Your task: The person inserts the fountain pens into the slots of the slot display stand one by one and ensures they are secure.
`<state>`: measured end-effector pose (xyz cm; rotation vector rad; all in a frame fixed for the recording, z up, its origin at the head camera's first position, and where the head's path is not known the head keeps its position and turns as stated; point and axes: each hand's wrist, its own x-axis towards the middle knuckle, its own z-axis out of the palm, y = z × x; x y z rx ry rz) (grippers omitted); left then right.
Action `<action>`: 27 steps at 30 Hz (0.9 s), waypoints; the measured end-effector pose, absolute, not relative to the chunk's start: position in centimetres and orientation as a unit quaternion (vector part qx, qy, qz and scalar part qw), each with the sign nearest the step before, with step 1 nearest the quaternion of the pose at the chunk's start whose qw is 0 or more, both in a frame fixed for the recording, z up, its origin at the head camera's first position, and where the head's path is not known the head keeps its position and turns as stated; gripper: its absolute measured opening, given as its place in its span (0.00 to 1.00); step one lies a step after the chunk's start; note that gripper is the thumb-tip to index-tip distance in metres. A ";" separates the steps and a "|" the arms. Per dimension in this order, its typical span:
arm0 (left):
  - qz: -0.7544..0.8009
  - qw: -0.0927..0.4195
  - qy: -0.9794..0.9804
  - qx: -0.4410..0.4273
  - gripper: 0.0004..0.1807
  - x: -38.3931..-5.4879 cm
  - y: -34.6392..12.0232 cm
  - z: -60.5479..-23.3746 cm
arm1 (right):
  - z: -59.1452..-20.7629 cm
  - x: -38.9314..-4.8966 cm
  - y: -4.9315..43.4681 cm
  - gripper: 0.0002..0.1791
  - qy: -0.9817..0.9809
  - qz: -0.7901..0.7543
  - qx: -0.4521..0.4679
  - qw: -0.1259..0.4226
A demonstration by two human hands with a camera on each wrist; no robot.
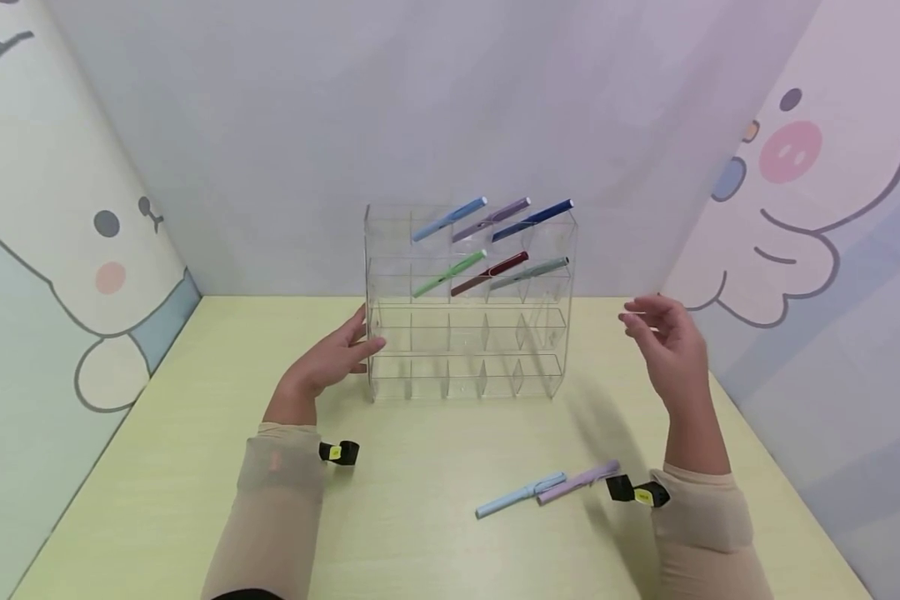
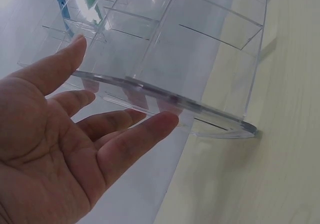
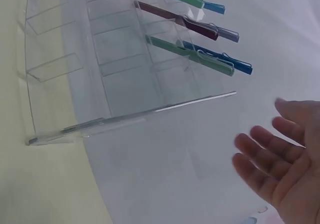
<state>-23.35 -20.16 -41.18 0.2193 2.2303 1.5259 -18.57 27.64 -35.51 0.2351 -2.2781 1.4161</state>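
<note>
A clear acrylic pen rack with several tiers of small compartments stands upright on the table. My left hand is at its left side edge, thumb toward the front and fingers along the outer side panel; the fingers are extended. To the right of the rack, my right hand is raised in the air, fingers loosely bent, holding nothing. On the top tier lean a light blue pen, a purple pen and a dark blue pen. Below them are a green pen, a dark red pen and a grey-green pen.
A pale blue pen and a lilac pen lie end to side on the pale yellow table, in front of the rack and left of my right wrist. A curtain with cartoon animals surrounds the table's back and sides.
</note>
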 end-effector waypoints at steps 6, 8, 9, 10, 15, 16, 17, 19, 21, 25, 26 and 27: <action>0.544 0.218 0.806 0.076 0.47 -23.3 -20.3 -41.2 | -36.1 -18.2 27.4 0.17 -0.934 0.308 0.181 -0.012; 0.548 0.218 0.804 0.075 0.47 -23.3 -20.3 -41.2 | -36.5 -18.1 26.5 0.17 -0.932 0.281 0.207 -0.094; 0.548 0.218 0.804 0.076 0.47 -23.4 -20.3 -41.2 | -36.7 -18.1 26.0 0.17 -0.931 0.269 0.213 -0.127; 0.549 0.217 0.803 0.078 0.47 -23.4 -20.2 -41.2 | -36.9 -18.0 25.5 0.17 -0.928 0.260 0.216 -0.158; 0.552 0.211 0.802 0.084 0.47 -23.4 -20.2 -41.2 | -38.4 -17.5 22.8 0.14 -0.922 0.208 0.206 -0.255; 0.553 0.211 0.802 0.085 0.47 -23.4 -20.2 -41.2 | -38.8 -17.4 22.3 0.14 -0.921 0.199 0.203 -0.267; 0.553 0.213 0.801 0.086 0.47 -23.4 -20.2 -41.2 | -39.2 -17.2 21.9 0.13 -0.920 0.190 0.200 -0.277; 0.558 0.216 0.796 0.086 0.47 -23.4 -20.0 -41.3 | -39.8 -16.6 21.1 0.13 -0.919 0.174 0.195 -0.295; 0.558 0.220 0.796 0.088 0.47 -23.4 -19.9 -41.4 | -40.3 -16.1 20.7 0.13 -0.920 0.158 0.187 -0.305; 0.554 0.215 0.800 0.086 0.47 -23.4 -20.0 -41.4 | -40.8 -15.4 20.3 0.14 -0.925 0.127 0.187 -0.306; 0.553 0.213 0.801 0.084 0.47 -23.4 -20.0 -41.4 | -40.9 -15.3 20.3 0.14 -0.926 0.121 0.187 -0.306; 0.554 0.212 0.801 0.081 0.47 -23.4 -20.1 -41.4 | -41.0 -15.2 20.2 0.14 -0.926 0.115 0.189 -0.304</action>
